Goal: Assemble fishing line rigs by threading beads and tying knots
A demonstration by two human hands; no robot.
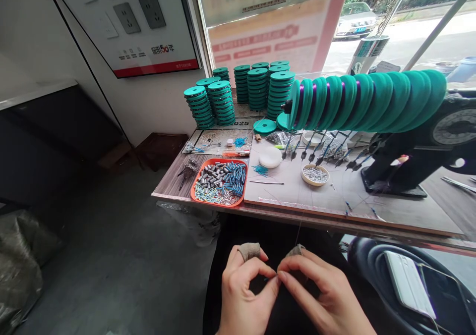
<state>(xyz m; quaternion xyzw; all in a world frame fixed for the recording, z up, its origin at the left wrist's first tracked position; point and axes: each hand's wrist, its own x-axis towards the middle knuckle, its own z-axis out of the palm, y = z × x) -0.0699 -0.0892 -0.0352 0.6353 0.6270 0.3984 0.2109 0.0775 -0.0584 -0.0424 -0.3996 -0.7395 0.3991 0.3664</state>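
My left hand (250,291) and my right hand (320,286) meet over my lap, below the table edge. Thumb and forefinger are pinched on each, and the fingertips touch. A thin line (298,233) runs from my right fingers up towards the table. Between the left fingertips, a tiny speck of blue shows, too small to name. Grey-brown tape (249,251) wraps one finger of the left hand, and similar tape (296,250) covers a finger of the right. Above them, a row of green spools (366,102) sits on a black machine (394,164), with small dark weights hanging underneath.
An orange tray (193,190) holds metal cylinders and blue springs. Right of it are a white lid (270,157) and a round dish (315,183) of small silvery pieces. Stacked green spools (221,102) stand behind. A phone (446,295) lies at lower right.
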